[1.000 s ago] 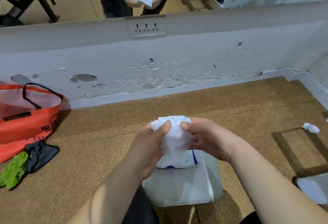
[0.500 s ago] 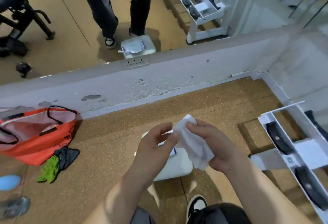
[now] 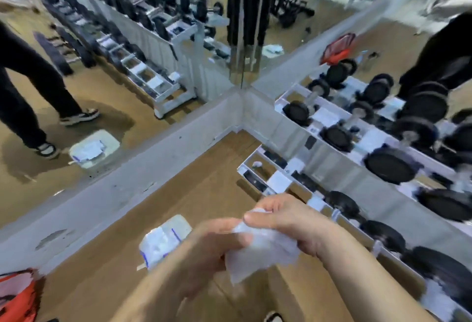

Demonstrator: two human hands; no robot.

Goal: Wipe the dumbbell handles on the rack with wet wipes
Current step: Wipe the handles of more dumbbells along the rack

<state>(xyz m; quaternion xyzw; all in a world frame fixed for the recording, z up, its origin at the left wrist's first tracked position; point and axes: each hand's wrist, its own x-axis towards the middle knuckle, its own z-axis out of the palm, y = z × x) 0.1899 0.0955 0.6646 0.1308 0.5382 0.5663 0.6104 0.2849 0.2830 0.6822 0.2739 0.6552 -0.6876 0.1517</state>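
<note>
The view had swung right, bringing the dumbbell rack [image 3: 332, 209] into sight. Both the left hand [image 3: 204, 247] and right hand [image 3: 286, 222] gripped the wet wipe [image 3: 260, 252], now clear of the wipe pack [image 3: 163, 242]. Wiping looked ready to begin.

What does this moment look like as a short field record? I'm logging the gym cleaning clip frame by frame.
setting: gym corner with mirrored walls
left hand: pinching one edge of the wet wipe
right hand: gripping the wipe's other side
wipe pack: on the floor, beyond the hands
dumbbell rack: to the right, along the wall, dumbbells on it
orange bag: lower left, on the floor
wiping: not yet begun; the wipe touches no handle
image: motion-blurred
</note>
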